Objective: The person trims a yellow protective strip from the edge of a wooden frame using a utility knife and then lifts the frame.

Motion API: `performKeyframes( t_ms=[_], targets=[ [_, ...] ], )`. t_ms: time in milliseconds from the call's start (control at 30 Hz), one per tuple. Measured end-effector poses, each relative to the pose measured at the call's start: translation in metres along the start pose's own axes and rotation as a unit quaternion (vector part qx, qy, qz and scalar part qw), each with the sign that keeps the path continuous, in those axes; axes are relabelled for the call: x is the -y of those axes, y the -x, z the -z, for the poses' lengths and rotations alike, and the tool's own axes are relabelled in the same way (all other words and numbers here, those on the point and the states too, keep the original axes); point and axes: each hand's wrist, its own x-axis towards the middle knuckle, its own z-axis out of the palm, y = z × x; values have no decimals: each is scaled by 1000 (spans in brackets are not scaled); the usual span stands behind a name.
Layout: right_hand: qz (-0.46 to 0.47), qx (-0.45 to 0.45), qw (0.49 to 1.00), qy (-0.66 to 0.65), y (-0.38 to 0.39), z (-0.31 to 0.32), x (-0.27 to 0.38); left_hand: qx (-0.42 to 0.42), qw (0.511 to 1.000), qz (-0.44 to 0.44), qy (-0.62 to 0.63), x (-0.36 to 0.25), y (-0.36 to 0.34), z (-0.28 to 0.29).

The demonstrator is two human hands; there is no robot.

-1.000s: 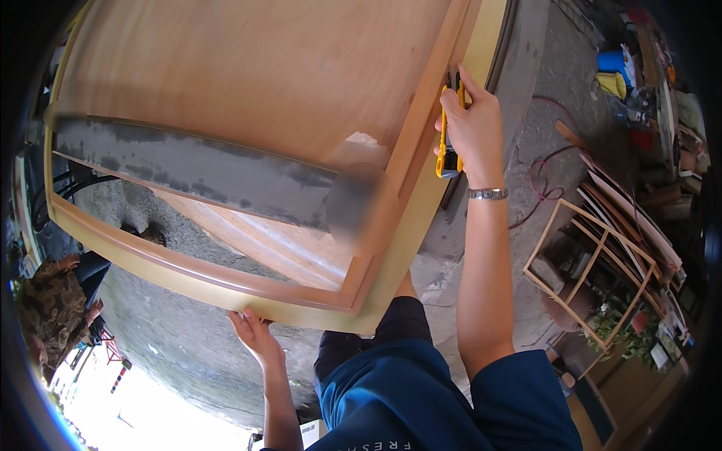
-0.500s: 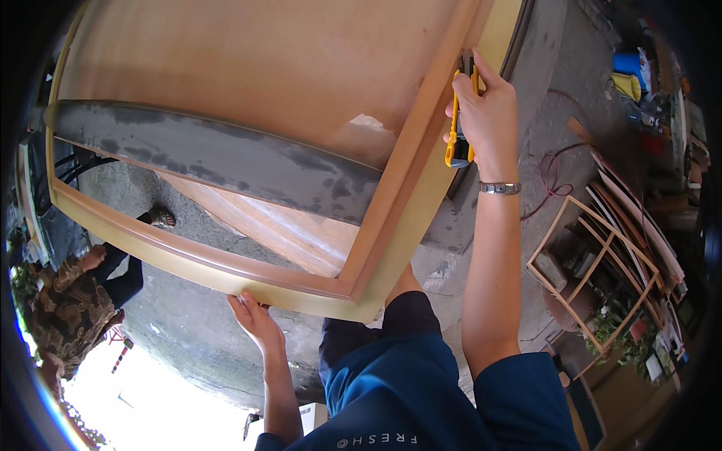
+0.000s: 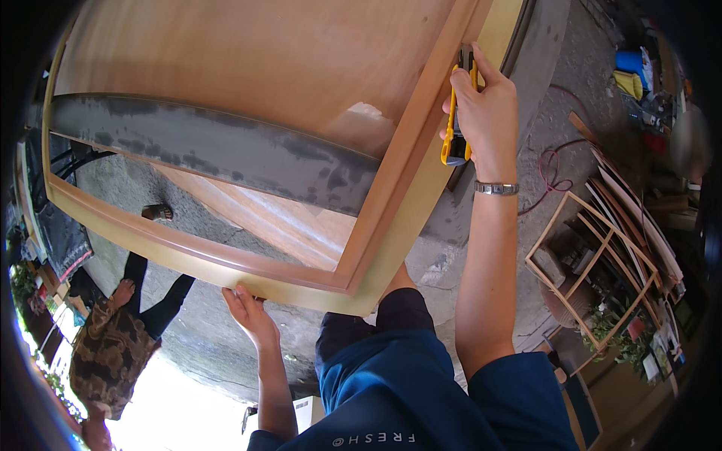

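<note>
A large wooden frame [image 3: 248,263] with a pale yellowish edge strip fills the upper left, tilted in front of me. My left hand [image 3: 252,319] grips its lower edge, fingertips at the pale strip. On the right side, my right hand [image 3: 485,109] is closed round a yellow utility knife [image 3: 451,139] with dark parts, held lengthwise along the frame's right rail. Whether its blade touches the wood cannot be told. Inside the frame lie a brown wood panel [image 3: 248,45] with a chipped pale patch and a dark-smudged grey crossbar [image 3: 210,143].
On the left stands a person in a patterned shirt [image 3: 113,346]. To the right, a slatted wooden frame [image 3: 594,278] leans by stacked boards [image 3: 632,218]. A reddish cord [image 3: 553,169] lies on the concrete floor [image 3: 203,316]. Blue and yellow containers [image 3: 630,75] sit at upper right.
The person at the left has moved rightward, with more of the legs showing. The frame and both my hands have shifted slightly up and left in view; my holds look the same.
</note>
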Motion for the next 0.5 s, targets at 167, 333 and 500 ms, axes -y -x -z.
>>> performKeyframes(
  t_ms=[167,333,500],
  targets=[
    [1,7,1000,-4,13,-1,-4,9,1000,-5,4,1,-1,2],
    [-1,5,1000,-4,28,-4,-9,10,1000,-12,8,-1,0,0],
    [-6,6,1000,-4,39,-9,-10,20,999,-25,4,2,-5,5]
  ],
)
